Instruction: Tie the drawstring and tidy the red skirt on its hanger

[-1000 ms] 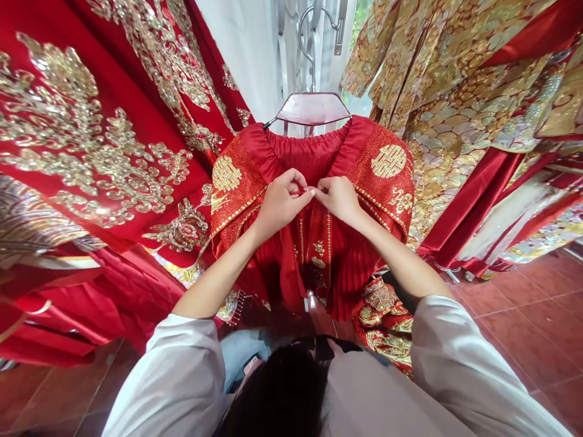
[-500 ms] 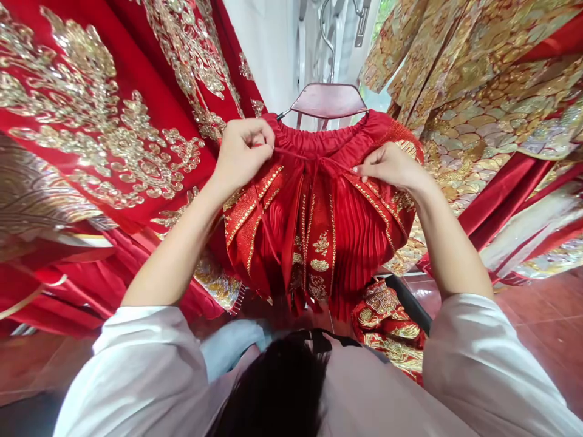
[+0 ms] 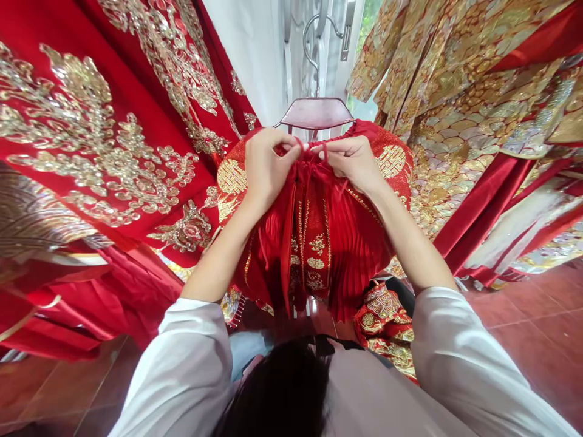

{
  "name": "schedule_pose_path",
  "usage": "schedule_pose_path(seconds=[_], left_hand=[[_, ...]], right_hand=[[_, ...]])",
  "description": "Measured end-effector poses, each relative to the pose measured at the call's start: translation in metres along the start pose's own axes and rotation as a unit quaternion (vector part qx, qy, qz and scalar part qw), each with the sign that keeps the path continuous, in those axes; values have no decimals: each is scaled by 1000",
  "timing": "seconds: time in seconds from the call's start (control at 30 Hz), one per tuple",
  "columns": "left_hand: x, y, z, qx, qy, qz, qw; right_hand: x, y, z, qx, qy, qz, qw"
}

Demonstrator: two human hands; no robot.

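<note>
A red pleated skirt [image 3: 346, 243] with gold embroidery hangs from a dark red hanger [image 3: 316, 113] with a metal hook. My left hand [image 3: 265, 165] and my right hand [image 3: 351, 161] meet at its waistband, just below the hanger. Both hands are closed, each pinching a thin red tie cord [image 3: 311, 147] between thumb and fingers. The cord ends show between the two hands. Gold double-happiness patches [image 3: 230, 177] sit on the waistband at either side of my hands.
Red garments with gold embroidery [image 3: 104, 152] hang close on the left. Gold scale-patterned robes [image 3: 460, 103] hang on the right. More embroidered red cloth [image 3: 387, 321] lies low beside the skirt. The floor is red tile [image 3: 537, 321]. A white wall [image 3: 255, 54] stands behind the hanger.
Half a second ago my hands were spread wide apart pulling the cord taut; now they have come together at the middle of the waistband, higher than a second ago.
</note>
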State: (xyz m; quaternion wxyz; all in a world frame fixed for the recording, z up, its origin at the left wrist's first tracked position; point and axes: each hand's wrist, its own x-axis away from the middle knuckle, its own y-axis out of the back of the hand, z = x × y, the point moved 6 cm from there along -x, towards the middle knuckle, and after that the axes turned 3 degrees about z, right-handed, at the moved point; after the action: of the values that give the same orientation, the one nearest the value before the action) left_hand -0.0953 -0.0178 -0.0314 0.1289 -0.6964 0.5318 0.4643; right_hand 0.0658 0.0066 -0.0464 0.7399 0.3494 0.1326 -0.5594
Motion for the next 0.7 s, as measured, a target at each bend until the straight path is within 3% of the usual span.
schedule_pose_path(seconds=[0.13, 0.23, 0.37, 0.5, 0.7], left_hand=[[6, -20, 1, 109, 23, 98, 989], [7, -21, 3, 106, 21, 96, 990], [8, -23, 7, 52, 14, 84, 995], [9, -26, 7, -43, -5, 82, 996], [15, -33, 9, -115, -72, 122, 983]], right_hand=[[1, -6, -4, 154, 92, -32, 983], [4, -14, -9, 259, 123, -24, 958], [5, -22, -15, 342, 113, -28, 932], [2, -24, -20, 340, 100, -47, 934], [-4, -21, -22, 249, 117, -71, 959]])
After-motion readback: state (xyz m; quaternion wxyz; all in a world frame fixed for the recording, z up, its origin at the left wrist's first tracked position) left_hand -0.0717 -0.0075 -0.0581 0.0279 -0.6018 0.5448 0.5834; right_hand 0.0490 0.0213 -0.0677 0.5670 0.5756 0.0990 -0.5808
